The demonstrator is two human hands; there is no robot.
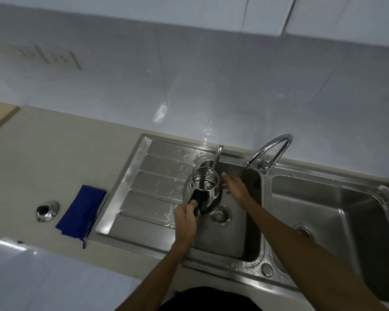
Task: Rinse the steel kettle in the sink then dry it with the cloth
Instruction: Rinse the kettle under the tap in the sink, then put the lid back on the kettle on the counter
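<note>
The steel kettle hangs lidless over the left basin of the sink, its long spout pointing away toward the wall. My left hand grips its black handle at the near side. My right hand rests against the kettle's right flank with fingers spread. A blue cloth lies folded on the beige counter left of the drainboard. No water stream is visible from the faucet.
The kettle's steel lid with a black knob sits on the counter left of the cloth. The drainboard is wet. A second basin lies to the right. Wall sockets are at upper left.
</note>
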